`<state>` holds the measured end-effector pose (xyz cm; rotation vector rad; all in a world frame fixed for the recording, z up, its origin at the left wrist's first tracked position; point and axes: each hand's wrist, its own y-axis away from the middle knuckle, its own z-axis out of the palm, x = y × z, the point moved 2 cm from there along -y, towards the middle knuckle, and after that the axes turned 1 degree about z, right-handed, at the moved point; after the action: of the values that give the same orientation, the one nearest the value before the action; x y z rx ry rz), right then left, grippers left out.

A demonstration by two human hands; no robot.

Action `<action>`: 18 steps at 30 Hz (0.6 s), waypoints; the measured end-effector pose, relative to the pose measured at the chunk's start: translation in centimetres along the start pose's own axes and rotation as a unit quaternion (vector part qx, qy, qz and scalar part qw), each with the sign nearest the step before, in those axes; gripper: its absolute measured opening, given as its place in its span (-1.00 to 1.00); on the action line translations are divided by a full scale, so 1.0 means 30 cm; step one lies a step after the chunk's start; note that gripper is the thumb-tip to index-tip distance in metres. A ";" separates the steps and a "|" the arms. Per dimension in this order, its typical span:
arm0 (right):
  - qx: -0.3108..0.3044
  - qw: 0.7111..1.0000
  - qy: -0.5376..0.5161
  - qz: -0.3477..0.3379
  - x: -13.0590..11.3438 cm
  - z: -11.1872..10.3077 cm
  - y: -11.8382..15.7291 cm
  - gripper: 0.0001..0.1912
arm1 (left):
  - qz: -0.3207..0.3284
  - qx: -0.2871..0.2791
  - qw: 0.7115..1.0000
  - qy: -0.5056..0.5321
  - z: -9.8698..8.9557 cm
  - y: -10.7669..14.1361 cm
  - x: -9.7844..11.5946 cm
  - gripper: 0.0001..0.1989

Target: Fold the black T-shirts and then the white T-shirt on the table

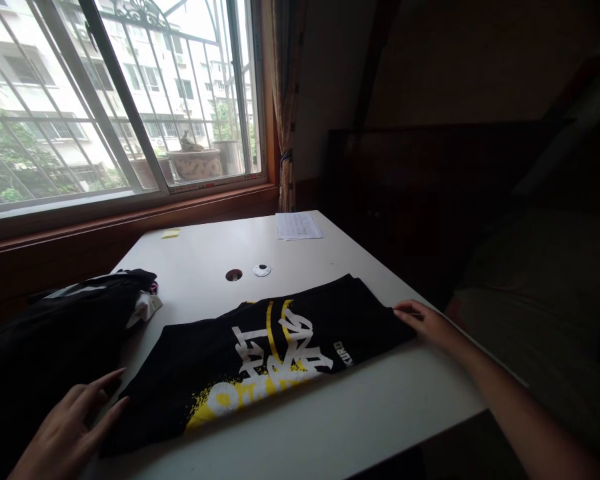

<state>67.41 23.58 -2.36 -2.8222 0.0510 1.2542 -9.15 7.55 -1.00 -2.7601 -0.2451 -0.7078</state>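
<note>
A black T-shirt [205,353] lies folded lengthwise across the white table, its yellow and white printed lettering facing up. At its left end is my left hand [75,420], fingers spread, with the thumb against the cloth's edge. My right hand [425,323] has its fingers closed on the shirt's right end. The undersides of both ends are hidden from view.
A heap of dark clothes [70,320] covers the table's left side. Farther back on the white table [220,243] are papers [299,227], a yellow note [171,233], a round cable hole [234,275] and its cover [262,270]. A barred window [130,100] stands behind.
</note>
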 end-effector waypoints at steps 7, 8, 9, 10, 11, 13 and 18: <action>0.042 0.988 0.076 -0.126 -0.195 0.083 -0.169 -0.69 | 0.166 -0.038 0.985 -0.031 0.051 -0.218 0.306 -0.51; 0.033 0.985 0.085 -0.146 -0.233 0.111 -0.195 -0.71 | 0.182 -0.051 0.982 -0.027 0.083 -0.257 0.340 -0.53; 0.020 0.982 0.094 -0.163 -0.268 0.141 -0.219 -0.72 | 0.194 -0.062 0.979 -0.026 0.119 -0.295 0.368 -0.54; 0.008 0.979 0.102 -0.177 -0.298 0.173 -0.242 -0.72 | 0.202 -0.063 0.977 -0.027 0.154 -0.331 0.389 -0.54; -0.006 0.976 0.109 -0.190 -0.322 0.206 -0.262 -0.71 | 0.208 -0.064 0.976 -0.030 0.188 -0.362 0.405 -0.54; -0.027 0.969 0.130 -0.210 -0.351 0.269 -0.295 -0.67 | 0.220 -0.064 0.973 -0.033 0.249 -0.406 0.423 -0.57; -0.033 0.948 0.185 -0.256 -0.354 0.363 -0.322 -0.65 | 0.262 -0.051 0.963 -0.037 0.324 -0.412 0.407 -0.65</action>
<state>52.72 33.97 -1.42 -2.8040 -0.6716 0.6202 2.89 23.40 -0.35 -2.7577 0.5054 -0.4847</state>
